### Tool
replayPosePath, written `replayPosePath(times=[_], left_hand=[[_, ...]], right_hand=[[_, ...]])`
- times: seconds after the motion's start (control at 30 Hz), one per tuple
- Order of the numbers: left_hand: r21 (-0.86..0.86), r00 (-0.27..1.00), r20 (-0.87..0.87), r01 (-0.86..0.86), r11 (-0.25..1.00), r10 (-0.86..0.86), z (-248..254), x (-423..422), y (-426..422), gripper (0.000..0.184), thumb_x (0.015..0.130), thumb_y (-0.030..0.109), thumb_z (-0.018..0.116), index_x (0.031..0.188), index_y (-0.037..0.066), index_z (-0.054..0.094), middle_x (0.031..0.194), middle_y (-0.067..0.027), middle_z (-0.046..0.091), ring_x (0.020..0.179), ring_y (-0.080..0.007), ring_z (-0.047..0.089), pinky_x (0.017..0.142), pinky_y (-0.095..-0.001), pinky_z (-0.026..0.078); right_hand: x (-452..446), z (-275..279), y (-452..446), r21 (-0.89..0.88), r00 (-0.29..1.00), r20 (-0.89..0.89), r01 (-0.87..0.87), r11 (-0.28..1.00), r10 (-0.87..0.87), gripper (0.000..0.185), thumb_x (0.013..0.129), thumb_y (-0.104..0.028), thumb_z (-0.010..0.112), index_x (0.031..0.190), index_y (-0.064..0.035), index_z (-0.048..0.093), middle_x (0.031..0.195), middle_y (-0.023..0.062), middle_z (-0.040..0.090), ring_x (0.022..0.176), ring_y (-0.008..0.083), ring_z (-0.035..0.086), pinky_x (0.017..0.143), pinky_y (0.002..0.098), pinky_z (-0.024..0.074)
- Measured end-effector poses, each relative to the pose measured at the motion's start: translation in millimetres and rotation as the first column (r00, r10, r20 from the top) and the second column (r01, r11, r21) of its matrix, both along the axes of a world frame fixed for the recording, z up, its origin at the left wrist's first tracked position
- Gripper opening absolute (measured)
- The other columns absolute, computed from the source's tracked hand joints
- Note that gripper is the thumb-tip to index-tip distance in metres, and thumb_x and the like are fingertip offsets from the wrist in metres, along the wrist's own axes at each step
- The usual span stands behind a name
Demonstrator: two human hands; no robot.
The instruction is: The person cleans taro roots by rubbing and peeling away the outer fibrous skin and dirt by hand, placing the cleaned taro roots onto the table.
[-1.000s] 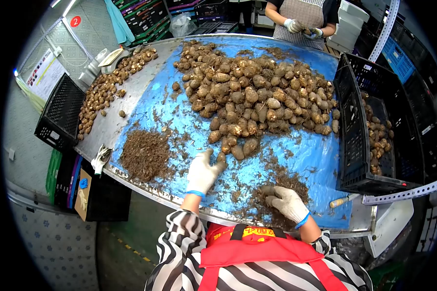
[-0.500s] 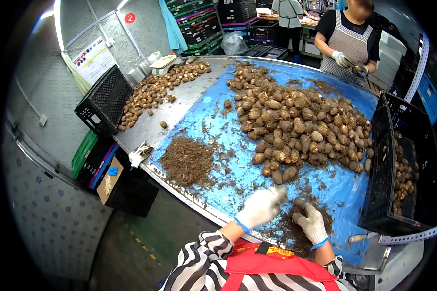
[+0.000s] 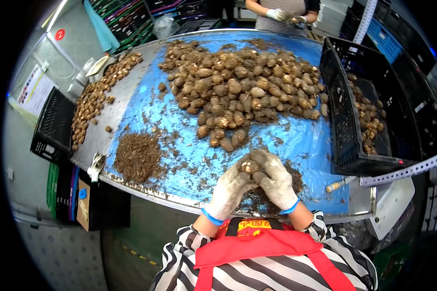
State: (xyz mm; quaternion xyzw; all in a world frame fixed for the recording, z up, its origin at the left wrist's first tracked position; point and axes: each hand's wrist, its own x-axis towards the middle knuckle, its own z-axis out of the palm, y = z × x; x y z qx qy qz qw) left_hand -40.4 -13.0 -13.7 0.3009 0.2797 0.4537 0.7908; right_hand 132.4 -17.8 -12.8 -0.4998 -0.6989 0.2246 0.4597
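Note:
Both hands wear whitish gloves with blue bands and meet over the near part of the blue sheet. Fingers of my left hand close on the left side of a brown tuber. My right hand curls round the same tuber from the right. Below and behind the gloves lies dark root debris. A large heap of brown, hairy tubers covers the middle of the sheet, its nearest ones just beyond my fingertips.
A debris pile is at left. Smaller tubers line the metal table's left side, near a black crate. A larger crate holding tubers stands right, above a wooden-handled tool. Across the table, a gloved person works.
My hands have come together from apart, now closed round a tuber above the debris. The camera view has swung, shifting the whole table left and up in the picture.

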Motion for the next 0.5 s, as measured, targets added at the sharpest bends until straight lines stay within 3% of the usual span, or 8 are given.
replayPosePath(times=[0.03, 0.1, 0.2, 0.3, 0.4, 0.5], left_hand=[[0.001, 0.999, 0.045, -0.001, 1.0, 0.0, 8.5, 1.2, -1.2, 0.07, 0.095, 0.026, 0.07, 0.151, 0.0, 0.036, 0.133, -0.0097, 0.055, 0.119, -0.0208, 0.058, 0.098, -0.0358, 0.054], [-0.004, 0.999, 0.008, -0.032, 0.999, 0.032, 11.6, 1.9, -2.2, 0.072, 0.094, 0.027, 0.072, 0.15, 0.0, 0.037, 0.133, -0.0089, 0.054, 0.119, -0.0204, 0.057, 0.099, -0.0359, 0.053], [0.031, 0.999, -0.03, -0.023, 0.999, 0.024, 5.4, -3.3, 1.4, 0.075, 0.092, 0.031, 0.075, 0.149, -0.001, 0.039, 0.131, -0.0087, 0.056, 0.118, -0.0202, 0.058, 0.099, -0.0339, 0.052], [0.143, 0.956, -0.285, -0.022, 0.989, 0.062, -4.7, -5.3, 7.0, 0.073, 0.092, 0.03, 0.074, 0.148, -0.002, 0.04, 0.129, -0.0105, 0.058, 0.114, -0.0201, 0.061, 0.097, -0.0324, 0.052], [0.261, 0.871, -0.473, -0.006, 0.965, 0.133, 9.4, -3.5, 2.6, 0.067, 0.093, 0.023, 0.069, 0.146, -0.006, 0.04, 0.128, -0.0137, 0.059, 0.109, -0.0207, 0.064, 0.093, -0.0328, 0.055], [0.221, 0.882, -0.454, -0.029, 0.975, 0.129, -3.2, -0.9, 1.7, 0.062, 0.095, 0.022, 0.068, 0.144, -0.006, 0.041, 0.128, -0.0145, 0.059, 0.11, -0.0224, 0.064, 0.092, -0.0357, 0.056]], right_hand=[[0.5, -0.2, -1.8, 0.001, 0.994, 0.104, 0.023, 1.0, -0.023, 0.046, 0.082, -0.01, 0.07, 0.128, -0.0078, 0.065, 0.133, 0.0155, 0.062, 0.126, 0.0362, 0.056, 0.108, 0.043, 0.0446], [0.5, 1.6, -3.7, -0.056, 0.993, 0.115, 0.019, 0.998, -0.012, 0.049, 0.079, -0.009, 0.072, 0.128, -0.0071, 0.065, 0.133, 0.016, 0.061, 0.127, 0.0368, 0.056, 0.107, 0.0428, 0.0457], [-2.2, 11.1, -7.2, -0.023, 0.998, -0.058, 0.024, 0.999, -0.025, 0.049, 0.075, -0.007, 0.075, 0.123, -0.006, 0.067, 0.126, 0.0155, 0.065, 0.119, 0.036, 0.06, 0.101, 0.0419, 0.0498], [-3.8, 23.4, -7.6, -0.04, 0.991, -0.12, 0.052, 0.998, -0.056, 0.048, 0.071, -0.005, 0.078, 0.118, -0.0048, 0.069, 0.114, 0.0137, 0.068, 0.108, 0.0336, 0.064, 0.093, 0.0411, 0.0525], [-0.5, 17.9, 1.2, 0.208, 1.0, 0.013, 0.019, 0.978, -0.022, 0.043, 0.072, -0.005, 0.08, 0.114, -0.0038, 0.07, 0.1, 0.0118, 0.068, 0.094, 0.0308, 0.065, 0.084, 0.0403, 0.0529], [-2.6, 19.4, -1.5, -0.036, 0.998, -0.06, 0.017, 0.999, -0.019, 0.042, 0.08, 0.002, 0.071, 0.121, 0.0008, 0.067, 0.105, 0.0134, 0.069, 0.099, 0.0246, 0.066, 0.086, 0.0358, 0.0533]])
